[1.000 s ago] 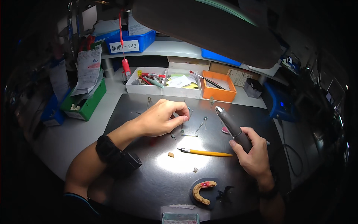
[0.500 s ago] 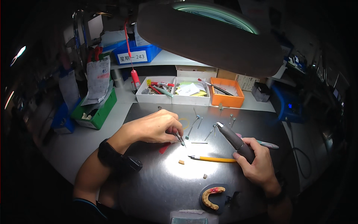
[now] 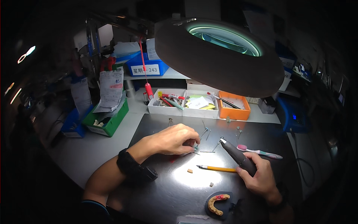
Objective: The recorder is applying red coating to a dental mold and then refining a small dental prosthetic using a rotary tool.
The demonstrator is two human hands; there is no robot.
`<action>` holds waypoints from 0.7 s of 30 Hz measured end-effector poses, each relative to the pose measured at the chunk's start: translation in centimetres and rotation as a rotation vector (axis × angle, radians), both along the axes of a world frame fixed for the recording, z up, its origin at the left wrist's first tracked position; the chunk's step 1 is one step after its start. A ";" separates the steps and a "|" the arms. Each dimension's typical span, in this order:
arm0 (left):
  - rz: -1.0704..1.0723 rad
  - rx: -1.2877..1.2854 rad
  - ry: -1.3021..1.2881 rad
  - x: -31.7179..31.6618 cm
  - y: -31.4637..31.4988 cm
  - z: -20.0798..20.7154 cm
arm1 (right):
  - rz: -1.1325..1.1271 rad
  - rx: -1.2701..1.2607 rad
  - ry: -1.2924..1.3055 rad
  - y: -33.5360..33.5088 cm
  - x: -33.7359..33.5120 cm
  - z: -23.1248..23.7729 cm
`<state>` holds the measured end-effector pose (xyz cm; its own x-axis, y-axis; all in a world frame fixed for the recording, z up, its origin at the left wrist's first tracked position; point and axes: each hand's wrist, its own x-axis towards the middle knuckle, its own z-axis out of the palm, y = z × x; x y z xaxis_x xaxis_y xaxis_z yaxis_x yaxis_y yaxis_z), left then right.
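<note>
My left hand (image 3: 175, 139) reaches over the dark bench mat, its thumb and fingers pinched at a small grinding bur (image 3: 195, 148) with a teal head; its shank is mostly hidden. In my right hand (image 3: 261, 178) is a dark grey rotary handpiece (image 3: 240, 158), tip pointing up and left, with no bur clearly visible in it. Several loose burs (image 3: 204, 131) lie or stand around the middle. Below the handpiece rests a yellow-handled tool (image 3: 216, 168) with a dark tip. Nearer me are a tan tooth-like piece (image 3: 190, 171), a greyish piece (image 3: 211, 184) and a dental model (image 3: 212, 206) with a pink patch.
A toothbrush (image 3: 266, 154) lies beyond my right hand. Along the back stand white trays (image 3: 166, 109) and an orange box (image 3: 234, 113). A green bin (image 3: 112, 125) is at left, a blue control unit (image 3: 294, 117) at right. A ring magnifier lamp (image 3: 220, 63) hangs overhead.
The head view has shifted, so the bench appears lower and further right. My left fingers have moved slightly right and closed over the teal-headed bur. The right hand still holds the handpiece.
</note>
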<state>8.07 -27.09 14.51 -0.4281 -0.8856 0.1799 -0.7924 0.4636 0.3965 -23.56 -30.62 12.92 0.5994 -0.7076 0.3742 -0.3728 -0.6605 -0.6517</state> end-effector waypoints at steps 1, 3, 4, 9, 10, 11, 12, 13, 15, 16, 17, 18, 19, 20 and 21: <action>-0.025 -0.017 -0.050 -0.2 -0.2 -0.5 | 0.027 0.009 -0.014 0.1 0.0 -0.1; -0.034 -0.050 -0.057 -0.4 -0.5 -1.3 | -0.014 -0.019 0.031 0.3 -0.1 -0.3; -0.029 -0.067 -0.035 -0.4 -0.5 -1.6 | 0.009 -0.020 0.002 0.4 -0.1 -0.4; 0.024 -0.316 0.014 -0.2 -0.6 -1.8 | 0.110 -0.081 0.128 -0.1 -0.2 -1.0; 0.049 -0.363 0.061 -0.1 -0.5 -1.7 | 0.147 0.047 0.103 -0.3 0.0 -1.2; 0.064 -0.401 0.117 -0.2 -0.5 -1.5 | 0.169 0.177 0.084 -0.5 0.1 -1.4; 0.056 -0.428 0.170 -0.5 -0.7 -1.3 | 0.178 0.308 0.066 -0.6 0.2 -1.5; 0.051 -0.502 0.228 -0.7 -0.8 -1.0 | 0.147 0.251 0.045 -0.8 0.3 -1.6; 0.041 -0.562 0.297 -0.8 -0.9 -0.3 | 0.113 0.338 -0.092 -0.8 0.3 -1.5; 0.106 -0.595 0.275 -0.9 -0.7 -0.1 | 0.113 0.364 -0.074 -1.0 0.0 -1.2; 0.163 -0.481 0.285 -0.7 -0.6 0.2 | 0.089 0.339 -0.042 -1.2 -0.2 -1.1; 0.210 -0.356 0.391 -0.9 -0.4 0.4 | 0.106 0.323 -0.060 -1.3 -0.7 -0.9; 0.227 -0.294 0.411 -0.8 -0.1 0.7 | 0.092 0.327 -0.070 -1.5 -1.0 -0.8; 0.221 -0.249 0.431 -1.1 0.1 1.0 | 0.067 0.427 -0.076 -1.8 -1.6 -0.4; 0.204 -0.267 0.452 -1.1 0.4 1.4 | 0.018 0.410 -0.024 -2.1 -2.2 0.0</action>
<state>6.96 -26.70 15.86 -0.0811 -0.8412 0.5346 -0.6548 0.4493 0.6077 -25.78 -32.70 12.94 0.6072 -0.7907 0.0777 -0.3452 -0.3507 -0.8705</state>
